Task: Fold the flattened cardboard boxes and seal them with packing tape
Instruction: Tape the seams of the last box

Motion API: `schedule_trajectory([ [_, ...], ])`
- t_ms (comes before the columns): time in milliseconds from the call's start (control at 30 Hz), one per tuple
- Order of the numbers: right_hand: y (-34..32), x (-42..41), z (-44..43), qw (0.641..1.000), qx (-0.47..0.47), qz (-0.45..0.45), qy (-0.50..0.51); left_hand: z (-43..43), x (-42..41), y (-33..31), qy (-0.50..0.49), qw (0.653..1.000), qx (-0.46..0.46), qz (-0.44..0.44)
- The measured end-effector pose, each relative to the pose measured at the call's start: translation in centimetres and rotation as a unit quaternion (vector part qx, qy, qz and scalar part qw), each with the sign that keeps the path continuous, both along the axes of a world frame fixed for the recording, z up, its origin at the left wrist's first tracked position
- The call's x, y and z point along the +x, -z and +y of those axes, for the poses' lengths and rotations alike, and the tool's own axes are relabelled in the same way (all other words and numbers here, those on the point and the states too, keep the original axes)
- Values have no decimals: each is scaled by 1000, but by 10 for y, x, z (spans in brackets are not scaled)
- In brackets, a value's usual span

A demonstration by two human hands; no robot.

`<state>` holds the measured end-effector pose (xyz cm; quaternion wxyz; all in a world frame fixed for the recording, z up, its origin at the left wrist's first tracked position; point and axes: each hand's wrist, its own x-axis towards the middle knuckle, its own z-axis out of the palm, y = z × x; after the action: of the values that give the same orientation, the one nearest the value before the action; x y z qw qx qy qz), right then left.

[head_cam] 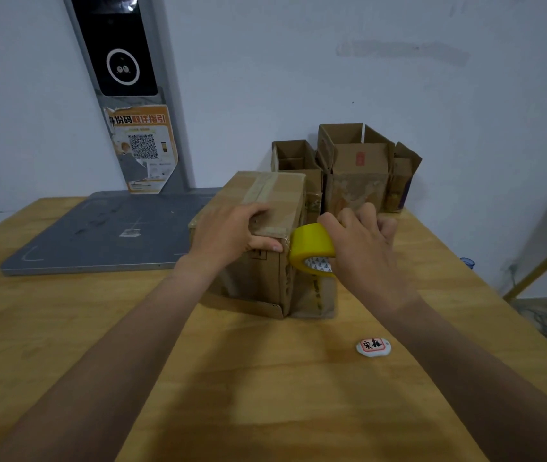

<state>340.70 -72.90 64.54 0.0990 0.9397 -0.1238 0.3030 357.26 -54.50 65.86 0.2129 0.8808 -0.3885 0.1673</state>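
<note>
A folded brown cardboard box stands on the wooden table, its top flaps closed with clear tape along the seam. My left hand presses down on the box's top near edge, thumb over the front corner. My right hand grips a yellow roll of packing tape held against the box's right top corner. A second, smaller box side shows just right of the first, below the roll.
Several open cardboard boxes stand at the back by the wall. A grey scanner base plate with an upright post lies at the left. A small white tag lies on the table. A shelf frame is at the right.
</note>
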Motion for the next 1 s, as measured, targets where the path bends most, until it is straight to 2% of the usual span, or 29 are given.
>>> schedule_trajectory([
  [133, 0, 2, 1, 1000, 7, -4, 0, 22, 14, 4, 18, 999, -35, 7],
  [267, 0, 3, 2, 1000, 13, -6, 0, 48, 26, 21, 32, 988, -145, 36],
  [333, 1, 4, 3, 1000, 16, -7, -1, 48, 29, 31, 49, 969, -231, 72],
  [400, 1, 5, 4, 1000, 15, -12, -1, 45, 26, 37, 24, 946, -300, 119],
  [533, 3, 8, 7, 1000, 17, -22, -3, 40, 20, 44, -12, 906, -369, 205],
  [767, 1, 8, 11, 999, 13, -37, -27, 41, 25, 38, -44, 875, -396, 274],
  [933, -2, 9, 14, 999, 11, -30, -25, 44, 30, 26, -71, 809, -390, 433],
  [1000, -1, 9, 15, 999, 9, -28, -24, 47, 25, 26, -96, 810, -347, 462],
])
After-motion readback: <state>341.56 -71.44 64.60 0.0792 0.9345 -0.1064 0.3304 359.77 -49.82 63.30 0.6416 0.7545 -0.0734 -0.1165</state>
